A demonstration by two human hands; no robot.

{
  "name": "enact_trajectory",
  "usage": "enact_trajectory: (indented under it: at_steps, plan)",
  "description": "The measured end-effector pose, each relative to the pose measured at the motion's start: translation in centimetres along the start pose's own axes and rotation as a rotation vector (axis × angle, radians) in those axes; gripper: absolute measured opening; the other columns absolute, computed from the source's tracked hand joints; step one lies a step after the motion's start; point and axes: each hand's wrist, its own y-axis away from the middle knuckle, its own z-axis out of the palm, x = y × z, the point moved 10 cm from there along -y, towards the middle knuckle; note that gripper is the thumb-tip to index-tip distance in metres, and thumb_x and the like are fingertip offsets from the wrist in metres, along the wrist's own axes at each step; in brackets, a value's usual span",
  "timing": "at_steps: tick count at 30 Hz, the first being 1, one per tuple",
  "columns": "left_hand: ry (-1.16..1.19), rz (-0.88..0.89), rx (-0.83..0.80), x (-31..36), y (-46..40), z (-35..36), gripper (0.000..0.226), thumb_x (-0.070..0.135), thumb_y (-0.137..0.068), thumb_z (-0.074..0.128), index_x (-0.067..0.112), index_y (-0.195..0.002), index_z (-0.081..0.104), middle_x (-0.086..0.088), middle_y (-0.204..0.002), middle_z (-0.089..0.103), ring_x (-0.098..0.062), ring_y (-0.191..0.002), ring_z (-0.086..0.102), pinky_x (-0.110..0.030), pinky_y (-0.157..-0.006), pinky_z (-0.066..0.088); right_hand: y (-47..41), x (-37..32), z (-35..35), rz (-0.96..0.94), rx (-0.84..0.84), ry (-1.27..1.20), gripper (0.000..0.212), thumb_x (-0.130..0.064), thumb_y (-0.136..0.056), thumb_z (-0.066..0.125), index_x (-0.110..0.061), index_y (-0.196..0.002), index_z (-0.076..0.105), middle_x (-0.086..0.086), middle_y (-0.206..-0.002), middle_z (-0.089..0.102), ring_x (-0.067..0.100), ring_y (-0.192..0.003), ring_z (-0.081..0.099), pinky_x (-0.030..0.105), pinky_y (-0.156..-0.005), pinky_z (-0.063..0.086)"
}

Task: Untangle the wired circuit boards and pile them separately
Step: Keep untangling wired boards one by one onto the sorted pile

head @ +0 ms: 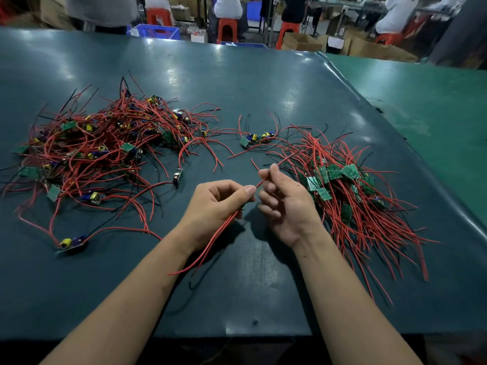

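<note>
Over the dark green table [237, 83], the left hand [218, 204] grips a small red-wired circuit board [243, 206], while right hand [283, 201] fingers [266, 174] pinch its red wire [259, 183]. A tangled heap [105, 143] lies left, a sorted pile [350, 196] right.

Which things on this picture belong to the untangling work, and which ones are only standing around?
Part of the job:
- left hand and right hand, both pinching one red wire
- tangled heap, left
- sorted pile, right
- two loose boards between them

Just around:
- blue crate
- orange stools
- cardboard boxes
</note>
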Motion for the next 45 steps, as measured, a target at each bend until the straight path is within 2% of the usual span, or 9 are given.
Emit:
enact_trajectory:
  at_steps: [4, 8, 13, 16, 23, 31, 37, 42, 45]
  plan:
    - [0.014, 0.045, 0.016, 0.1, 0.2, -0.1, 0.018, 0.023, -0.081, 0.072, 0.007, -0.071, 0.07, 0.008, -0.047, 0.054, -0.003, -0.04, 0.043, -0.012, -0.044, 0.034, -0.3, 0.2, 0.0, -0.018, 0.003, 0.087, 0.03, -0.039, -0.086, 0.06, -0.01, -0.081, 0.061, -0.003, -0.055, 0.045, 0.006, -0.039, 0.037, 0.015, -0.032, 0.024]
    - [-0.165, 0.175, 0.195, 1.1, 0.5, -1.8, 0.016, 0.015, -0.083, 0.077, 0.007, -0.07, 0.071, -0.004, -0.052, 0.059, -0.009, -0.048, 0.047, -0.021, -0.049, 0.038, 0.0, -0.2, -0.2, -0.13, 0.042, 0.445, 0.019, -0.026, -0.089, 0.07, -0.016, -0.073, 0.068, -0.004, -0.055, 0.053, 0.008, -0.04, 0.04, 0.016, -0.036, 0.027]
    - [-0.348, 0.22, 0.203, 1.4, 0.6, -1.3, 0.016, 0.018, -0.082, 0.078, 0.021, -0.067, 0.071, -0.016, -0.055, 0.058, -0.011, -0.048, 0.042, -0.023, -0.049, 0.034, 0.2, -0.6, -0.1, -0.146, 0.038, 0.483, 0.026, -0.019, -0.091, 0.068, -0.016, -0.065, 0.073, -0.003, -0.05, 0.05, 0.008, -0.04, 0.037, 0.016, -0.037, 0.026]
    - [-0.32, 0.2, 0.184, 1.4, 0.4, -1.3, 0.013, 0.017, -0.083, 0.077, 0.013, -0.071, 0.074, -0.018, -0.059, 0.061, -0.012, -0.051, 0.045, -0.024, -0.051, 0.035, 0.2, -0.6, 0.0, -0.134, 0.039, 0.489, 0.031, -0.016, -0.095, 0.061, -0.017, -0.067, 0.075, -0.005, -0.053, 0.053, 0.007, -0.043, 0.037, 0.015, -0.037, 0.025]
    - [-0.124, 0.132, 0.043, 0.8, 0.2, -0.5, 0.016, 0.012, -0.086, 0.071, 0.003, -0.073, 0.071, 0.01, -0.047, 0.056, 0.001, -0.043, 0.044, -0.01, -0.046, 0.034, 0.4, -1.0, 0.0, -0.173, 0.051, 0.471, 0.027, -0.013, -0.098, 0.053, -0.014, -0.077, 0.07, -0.005, -0.053, 0.051, 0.007, -0.04, 0.036, 0.015, -0.036, 0.023]
    - [-0.175, 0.079, -0.051, 0.2, 0.3, 0.2, 0.014, 0.014, -0.085, 0.072, 0.012, -0.071, 0.073, 0.009, -0.055, 0.062, 0.001, -0.05, 0.047, -0.012, -0.051, 0.036, 0.1, -1.5, -1.1, -0.196, 0.139, 0.459, 0.023, 0.001, -0.091, 0.051, -0.014, -0.086, 0.068, 0.0, -0.059, 0.058, 0.007, -0.037, 0.039, 0.015, -0.035, 0.026]
    - [-0.186, 0.053, -0.097, 0.1, 0.7, 0.8, 0.014, 0.01, -0.087, 0.071, 0.008, -0.073, 0.073, 0.012, -0.051, 0.059, 0.004, -0.045, 0.045, -0.008, -0.048, 0.034, -0.2, -1.5, -1.2, -0.222, 0.131, 0.4, 0.015, -0.001, -0.099, 0.048, -0.009, -0.1, 0.061, -0.002, -0.047, 0.057, 0.006, -0.033, 0.039, 0.016, -0.036, 0.031]
    - [-0.211, 0.049, -0.071, 0.3, 0.6, 0.4, 0.017, 0.011, -0.087, 0.072, 0.009, -0.07, 0.072, 0.011, -0.049, 0.057, 0.003, -0.044, 0.044, -0.01, -0.047, 0.033, 0.1, -2.5, -1.5, -0.299, 0.18, 0.689, 0.018, -0.003, -0.098, 0.051, -0.014, -0.098, 0.065, -0.001, -0.066, 0.066, 0.005, -0.042, 0.046, 0.015, -0.04, 0.035]
    - [-0.21, 0.048, -0.068, 0.3, 0.7, 0.4, 0.018, 0.013, -0.087, 0.072, 0.013, -0.068, 0.072, 0.011, -0.049, 0.057, 0.002, -0.045, 0.044, -0.011, -0.047, 0.034, 0.1, -2.4, -1.4, -0.257, 0.135, 0.565, 0.016, -0.003, -0.099, 0.05, -0.012, -0.104, 0.063, -0.001, -0.068, 0.068, 0.007, -0.041, 0.047, 0.017, -0.037, 0.034]
